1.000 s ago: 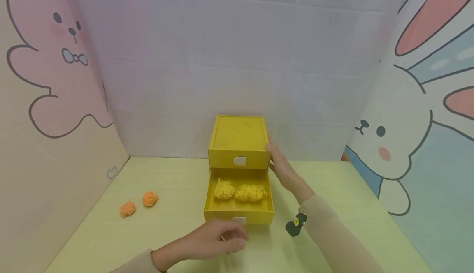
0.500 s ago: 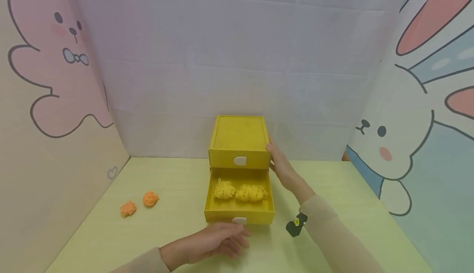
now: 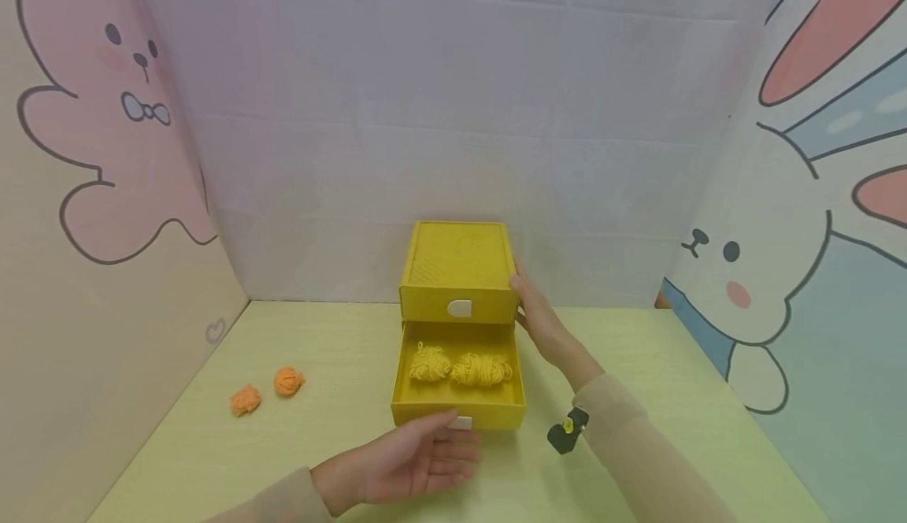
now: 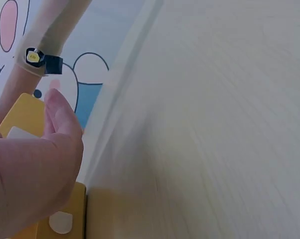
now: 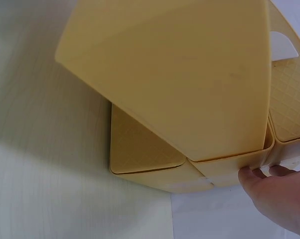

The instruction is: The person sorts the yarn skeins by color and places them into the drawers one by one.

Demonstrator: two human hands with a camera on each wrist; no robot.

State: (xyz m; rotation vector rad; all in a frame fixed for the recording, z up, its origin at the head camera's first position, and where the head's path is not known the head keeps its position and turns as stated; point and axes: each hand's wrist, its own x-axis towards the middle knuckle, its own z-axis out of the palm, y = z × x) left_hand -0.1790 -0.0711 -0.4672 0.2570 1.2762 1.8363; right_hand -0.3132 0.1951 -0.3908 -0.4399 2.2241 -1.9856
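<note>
A yellow drawer cabinet [image 3: 460, 255] stands at the back of the table. Its middle drawer [image 3: 496, 417] is pulled out, holding two bundles of yellow yarn, a rounder one [image 3: 429, 363] and a longer one [image 3: 482, 370]. My left hand [image 3: 414, 460] is before the drawer front, fingers extended and palm partly showing. Its thumb overlaps the front by the white tab [image 3: 460, 422]; contact cannot be made out. My right hand [image 3: 542, 322] rests against the cabinet's right side, thumb and fingers on the wall in the right wrist view. Below the pulled-out drawer, a lower one [image 5: 140, 149] sits closed.
Two small orange yarn balls, one nearer [image 3: 245, 400] and one farther [image 3: 287, 381], lie on the table [image 3: 340, 350] at the left. A white cloth wall [image 3: 453, 113] rises right behind the cabinet. Side panels with cartoon animals flank the table.
My left hand has turned from curled and palm down to spread with the palm showing, its thumb now higher at the drawer front. The right hand, drawer and yarn stay put.
</note>
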